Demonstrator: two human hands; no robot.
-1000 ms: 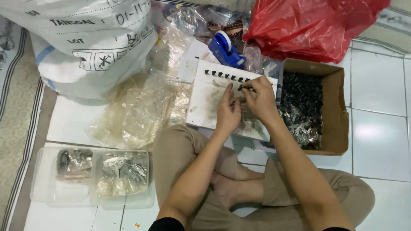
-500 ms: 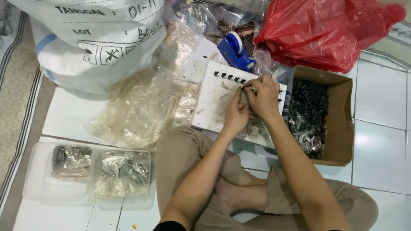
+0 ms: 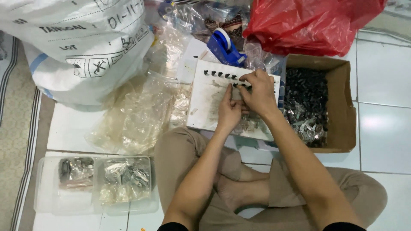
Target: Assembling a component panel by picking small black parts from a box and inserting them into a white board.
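A white board (image 3: 209, 99) lies on the floor in front of my crossed legs, with a row of small black parts (image 3: 219, 74) standing along its far edge. My left hand (image 3: 229, 112) rests flat on the board, fingers pointing up at the row. My right hand (image 3: 256, 93) hovers over the row's right end, fingertips pinched on a small black part. A pile of small metal pieces lies under my hands at the board's near edge.
A cardboard box (image 3: 342, 107) of dark small parts sits at the right. Behind the board are a blue tape dispenser (image 3: 224, 46) and a red plastic bag (image 3: 308, 23). A large white sack (image 3: 77, 47) and clear bags (image 3: 137, 115) lie left; a clear tray (image 3: 98, 184) at front left.
The view has shifted slightly. Both hands stay on the board; my right hand has moved a little along the row of black parts.
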